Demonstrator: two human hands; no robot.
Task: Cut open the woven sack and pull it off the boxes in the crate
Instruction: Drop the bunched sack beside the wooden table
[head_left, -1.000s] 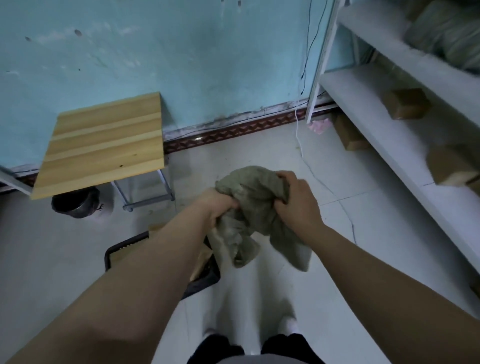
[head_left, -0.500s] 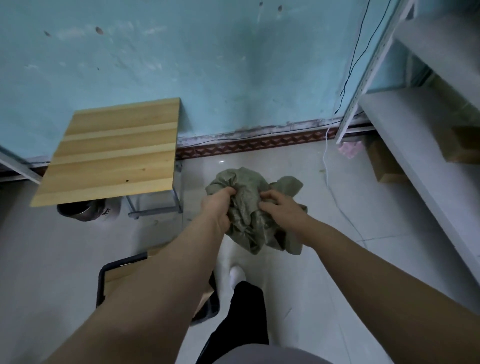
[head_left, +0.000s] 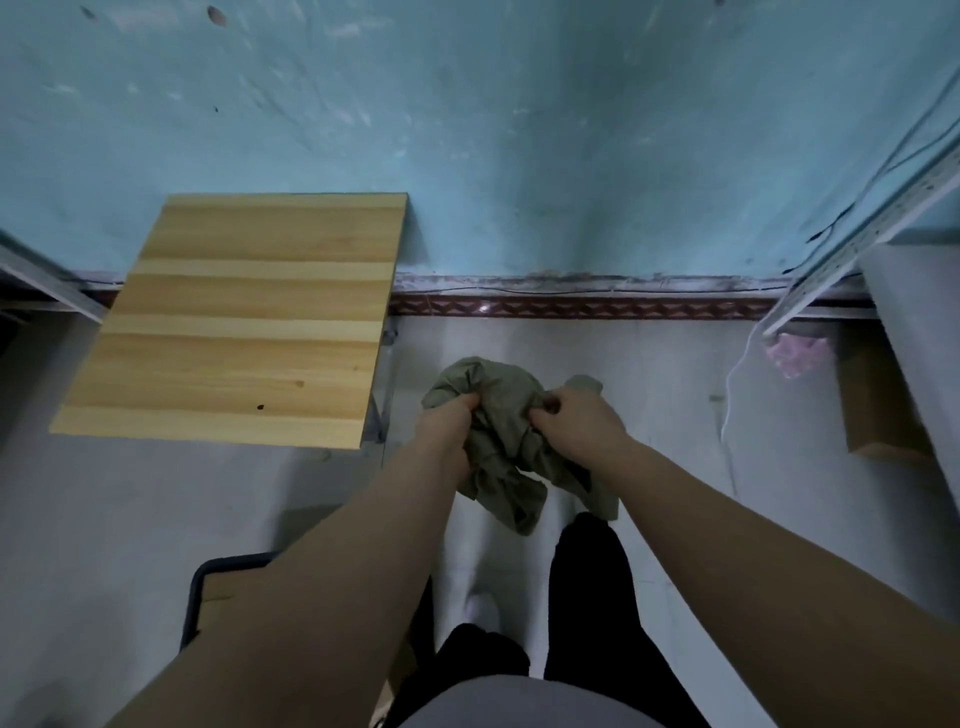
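The grey-green woven sack (head_left: 501, 415) is crumpled into a bundle in front of me, above the floor, with loose ends hanging below. My left hand (head_left: 447, 426) grips its left side and my right hand (head_left: 576, 423) grips its right side, fingers curled into the fabric. Low at the left, a black crate (head_left: 195, 597) with a brown cardboard box (head_left: 221, 597) inside shows partly behind my left forearm.
A wooden-topped folding table (head_left: 244, 322) stands at the left against the blue wall. White shelving (head_left: 914, 332) lines the right, with a cardboard box (head_left: 878, 405) and a pink scrap (head_left: 797, 353) under it. A white cable (head_left: 727, 415) trails on the pale tiled floor. My dark-trousered legs are below.
I have stepped and turned left, so the table and wall are nearer and more square on. Both hands have bunched the sack tighter, and the crate has slid lower in view.
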